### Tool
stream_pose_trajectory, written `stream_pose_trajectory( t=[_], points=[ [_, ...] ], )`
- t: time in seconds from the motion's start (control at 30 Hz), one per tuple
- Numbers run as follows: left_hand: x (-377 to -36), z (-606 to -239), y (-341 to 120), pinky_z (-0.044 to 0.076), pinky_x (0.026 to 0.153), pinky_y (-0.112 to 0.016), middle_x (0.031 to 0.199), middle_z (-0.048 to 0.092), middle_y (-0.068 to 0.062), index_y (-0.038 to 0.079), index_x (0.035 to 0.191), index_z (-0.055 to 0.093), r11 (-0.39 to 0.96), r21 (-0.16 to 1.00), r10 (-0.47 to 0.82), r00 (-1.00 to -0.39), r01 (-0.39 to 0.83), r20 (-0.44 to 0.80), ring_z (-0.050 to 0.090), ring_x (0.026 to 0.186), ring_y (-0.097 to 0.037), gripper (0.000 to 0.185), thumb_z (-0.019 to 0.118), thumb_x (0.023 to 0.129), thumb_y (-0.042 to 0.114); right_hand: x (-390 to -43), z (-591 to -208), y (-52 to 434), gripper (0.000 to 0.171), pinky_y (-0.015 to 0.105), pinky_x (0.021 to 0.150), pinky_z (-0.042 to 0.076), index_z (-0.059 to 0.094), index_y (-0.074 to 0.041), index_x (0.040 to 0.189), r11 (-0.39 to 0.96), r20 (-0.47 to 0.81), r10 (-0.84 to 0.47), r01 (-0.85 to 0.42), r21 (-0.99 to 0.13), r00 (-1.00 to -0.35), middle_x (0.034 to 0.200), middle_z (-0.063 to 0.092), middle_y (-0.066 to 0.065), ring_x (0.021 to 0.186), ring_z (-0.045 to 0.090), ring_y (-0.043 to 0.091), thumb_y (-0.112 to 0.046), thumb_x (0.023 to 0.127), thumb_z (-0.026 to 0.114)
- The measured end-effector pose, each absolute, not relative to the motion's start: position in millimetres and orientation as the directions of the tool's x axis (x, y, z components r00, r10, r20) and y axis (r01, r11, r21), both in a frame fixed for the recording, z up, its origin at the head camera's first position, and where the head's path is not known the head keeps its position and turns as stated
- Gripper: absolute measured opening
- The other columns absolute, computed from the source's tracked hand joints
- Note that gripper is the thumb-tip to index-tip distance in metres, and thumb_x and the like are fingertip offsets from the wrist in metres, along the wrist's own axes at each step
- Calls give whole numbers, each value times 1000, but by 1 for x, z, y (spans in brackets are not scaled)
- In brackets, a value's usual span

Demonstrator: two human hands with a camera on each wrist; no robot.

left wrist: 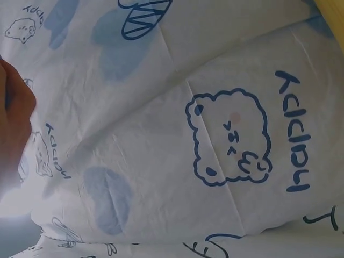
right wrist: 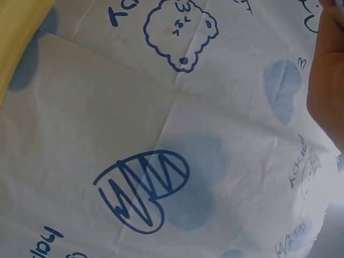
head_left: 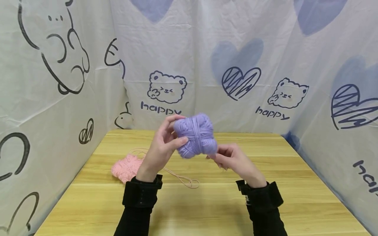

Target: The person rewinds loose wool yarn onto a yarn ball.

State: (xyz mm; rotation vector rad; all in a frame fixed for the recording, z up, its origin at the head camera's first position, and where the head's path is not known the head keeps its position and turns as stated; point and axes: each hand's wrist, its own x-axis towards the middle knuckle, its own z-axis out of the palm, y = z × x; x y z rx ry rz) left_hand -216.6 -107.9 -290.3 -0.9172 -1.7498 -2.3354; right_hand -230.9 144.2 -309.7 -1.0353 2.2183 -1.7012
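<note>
Yarn (head_left: pixel 195 135), a purple bundle, sits raised above the table (head_left: pixel 206 209), gripped by your left hand (head_left: pixel 161 149) at its left side. Your right hand (head_left: pixel 233 159) curls just below its right edge, apparently pinching a strand, though that is hard to tell. Keep the pull even. The bundle is squarish, so no long axis shows; its cross-wrap runs upright, facing you.

Just a light wooden table (head_left: pixel 295 196) boxed in by white cloth walls (head_left: pixel 200 49) printed with bears, blue hearts and "happy", plus a pink yarn bundle (head_left: pixel 127 167) lying left with a loose strand (head_left: pixel 181 178) trailing right.
</note>
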Motion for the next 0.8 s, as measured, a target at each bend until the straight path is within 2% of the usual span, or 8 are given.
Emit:
stream_pose_trajectory(
  t=[0.17,0.27,0.5,0.67,0.8],
  points=[
    [-214,-291,-108,56,87,-41,124,52,-15,12,138,43,-270,878,468,-742,396,479,59,107,-26,61,64,82,1,-232,-308,148,10,19,48,40,60,-10,91,98,245,-568,-360,-928,-785,69,53,-6,56,45,3,-10,97,52],
    [-213,-291,-105,57,84,-45,123,52,-16,12,139,45,-222,890,557,-697,398,451,60,104,-27,61,66,82,2,-232,-306,149,11,18,47,39,61,-12,93,95,249,-528,-348,-933,-812,68,53,-6,56,46,4,-10,98,51],
    [-214,-295,-102,55,92,-46,139,47,-12,7,136,50,-152,877,636,-634,456,439,54,114,-29,59,68,81,0,-233,-306,146,14,21,45,37,62,-14,87,96,277,-432,-350,-932,-858,68,54,-8,54,44,4,-17,98,55],
    [-216,-298,-100,55,90,-37,135,53,-5,12,133,55,-9,806,658,-603,592,450,53,114,-21,55,71,80,6,-231,-306,144,16,26,43,34,60,-6,88,93,333,-343,-385,-918,-878,63,50,-7,51,41,7,-19,97,58],
    [-219,-300,-96,54,82,-32,132,56,-2,16,132,56,102,743,631,-620,662,466,53,110,-18,57,73,78,9,-226,-304,143,21,29,42,32,57,2,90,73,378,-303,-417,-906,-875,61,47,-4,50,40,9,-18,97,57]
  ],
)
